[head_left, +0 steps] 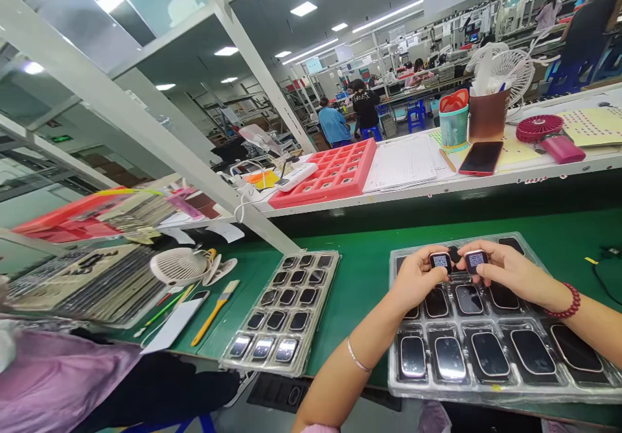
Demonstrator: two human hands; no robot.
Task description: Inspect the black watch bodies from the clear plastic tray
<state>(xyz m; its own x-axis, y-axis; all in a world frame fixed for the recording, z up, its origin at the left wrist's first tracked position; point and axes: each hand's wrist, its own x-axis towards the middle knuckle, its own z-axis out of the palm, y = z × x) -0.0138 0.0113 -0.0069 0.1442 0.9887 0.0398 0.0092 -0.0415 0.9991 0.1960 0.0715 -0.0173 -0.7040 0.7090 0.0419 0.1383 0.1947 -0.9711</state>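
Observation:
My left hand (418, 273) pinches a smartwatch (440, 262) whose lit screen shows a QR code. Close beside it, my right hand (510, 269) grips a second smartwatch (475, 262), also lit with a QR code, its thumb at the screen's lower edge. Both watch bodies have rounded square faces and no straps. They are held over the far part of a clear plastic tray (396, 387). In its pockets lie several dark-screened watches, such as one watch (490, 353) in the near row. My fingers hide part of the far row.
Left of my arms sits a second tray stack (311, 355) of watches. Farther left lie a yellow-handled brush (214, 313), a white fan (179, 266) and stacked trays (111, 284). A shelf (413, 183) behind carries a red tray (335, 174) and a phone (481, 159). A person's sleeve (63, 368) is at left.

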